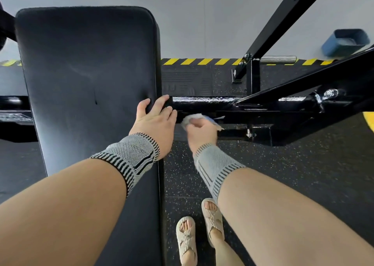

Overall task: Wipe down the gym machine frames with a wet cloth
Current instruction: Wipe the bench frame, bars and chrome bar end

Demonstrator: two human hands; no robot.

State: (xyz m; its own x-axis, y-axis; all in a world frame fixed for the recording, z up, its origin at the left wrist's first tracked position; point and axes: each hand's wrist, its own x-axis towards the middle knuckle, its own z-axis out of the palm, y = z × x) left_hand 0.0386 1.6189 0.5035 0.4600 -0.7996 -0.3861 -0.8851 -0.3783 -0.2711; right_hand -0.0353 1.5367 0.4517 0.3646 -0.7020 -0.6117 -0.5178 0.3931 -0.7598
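A gym: padded bench (85, 83), black machine frame (222, 101), speckled rubber floor (283, 174).

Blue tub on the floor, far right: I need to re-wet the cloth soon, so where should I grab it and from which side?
Judging from its pose, take the blue tub by the upper rim on its near, left side, reaching over the black frame bar. Its open mouth faces up and holds liquid, so lift level. The right hand holds the cloth; the left hand, resting on the bench pad, is free.
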